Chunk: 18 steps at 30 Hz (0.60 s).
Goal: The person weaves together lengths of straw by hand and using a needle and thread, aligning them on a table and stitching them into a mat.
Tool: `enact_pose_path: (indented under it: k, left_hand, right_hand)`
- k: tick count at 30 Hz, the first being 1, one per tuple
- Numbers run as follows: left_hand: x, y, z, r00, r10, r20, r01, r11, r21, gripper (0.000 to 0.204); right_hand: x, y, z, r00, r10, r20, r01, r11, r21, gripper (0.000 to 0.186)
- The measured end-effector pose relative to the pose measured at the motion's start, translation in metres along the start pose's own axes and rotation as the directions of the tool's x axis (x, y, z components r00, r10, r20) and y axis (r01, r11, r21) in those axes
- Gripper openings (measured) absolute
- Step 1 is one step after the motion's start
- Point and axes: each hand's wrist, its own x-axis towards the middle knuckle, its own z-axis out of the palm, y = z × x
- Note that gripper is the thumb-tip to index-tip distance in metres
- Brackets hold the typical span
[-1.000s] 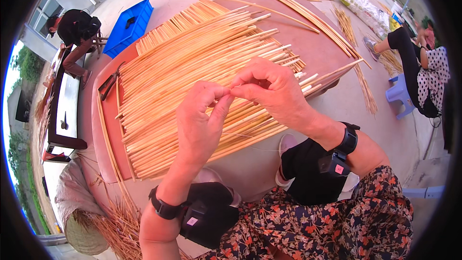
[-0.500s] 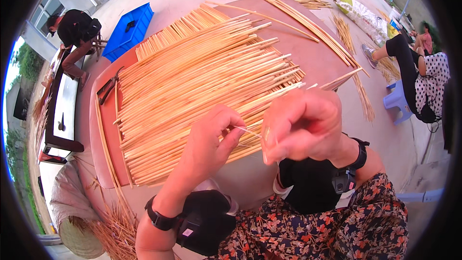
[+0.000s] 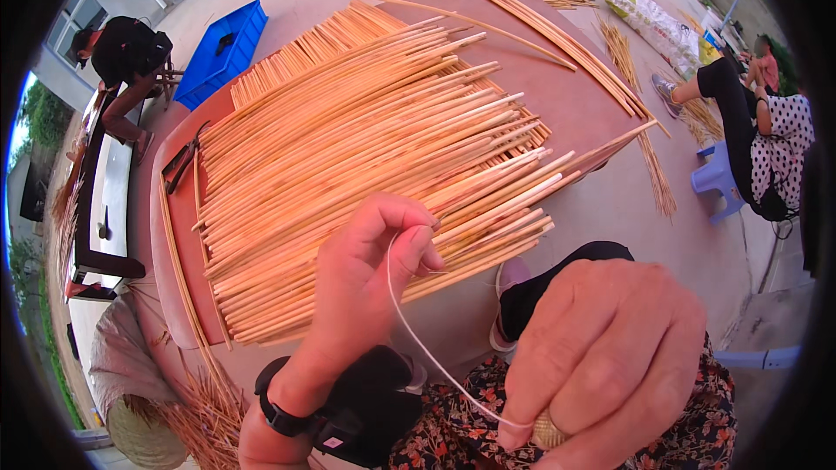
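My left hand pinches a thin white thread between thumb and fingertips, above the near edge of a layer of straw-coloured stalks. The thread hangs in a loose curve down to my right hand. That hand is closed in front of my lap, its fingers curled around the thread's other end. A gold-coloured ribbed ring or thimble shows at its fingers. What else lies inside the right hand is hidden. The stalks lie side by side on a reddish-brown table.
Dark-handled pliers lie at the table's left edge. A blue crate stands beyond. More stalks rest at the far right, others on the ground. One person bends at the far left; another sits right, near a purple stool.
My right hand has moved down and toward me, away from the left, drawing out a longer stretch of thread. The left hand stays pinched near the same spot. The view has shifted slightly.
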Motion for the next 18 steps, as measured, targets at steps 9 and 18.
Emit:
enact_pose_path:
  k: [9, 18]
  left_hand:
    - [-0.001, -0.002, 0.007, 0.999, 0.01, -0.034, -0.017, 0.975, -0.221, 0.019]
    - [-0.002, -0.007, -0.001, 1.0, 0.01, 0.003, -0.009, 0.981, -0.194, 0.021]
  right_hand:
    - [-0.011, 0.049, -0.008, 0.545, 0.637, -0.545, -0.633, 0.739, 0.231, 0.012]
    - [-0.005, 0.044, 0.004, 0.658, 0.558, -0.506, -0.658, 0.753, -0.025, 0.005]
